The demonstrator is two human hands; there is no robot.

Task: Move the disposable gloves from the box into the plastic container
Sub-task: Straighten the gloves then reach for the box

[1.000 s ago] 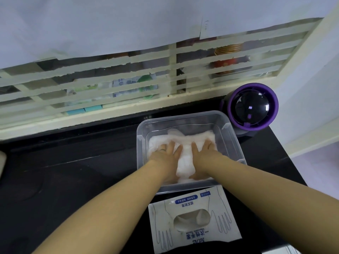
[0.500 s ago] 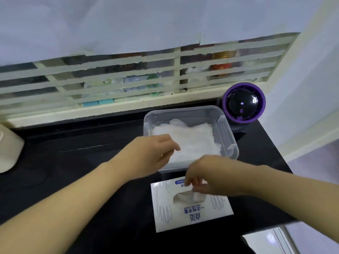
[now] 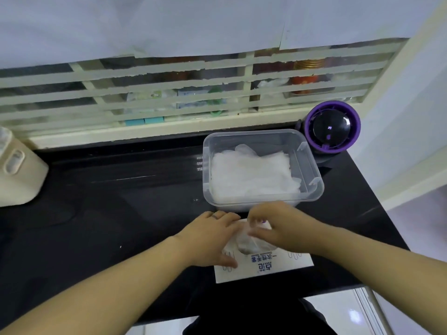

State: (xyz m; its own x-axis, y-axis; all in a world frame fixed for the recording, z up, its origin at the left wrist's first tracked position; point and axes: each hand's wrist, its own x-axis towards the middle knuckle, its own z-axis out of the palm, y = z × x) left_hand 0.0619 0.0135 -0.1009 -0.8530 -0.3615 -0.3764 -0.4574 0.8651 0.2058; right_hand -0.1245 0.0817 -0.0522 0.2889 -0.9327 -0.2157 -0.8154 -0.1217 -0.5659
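Left hand [image 3: 210,238] has dropped flat onto the box [image 3: 278,268], fingers straight. Right hand [image 3: 280,228] pinches gloves [image 3: 249,244] beside it; container [image 3: 313,172] just beyond.

Left hand [image 3: 208,238] flat, right hand [image 3: 280,228] fingers curled, pinching

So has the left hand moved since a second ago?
Yes: the left hand came out of the plastic container, toward the person, onto the glove box.
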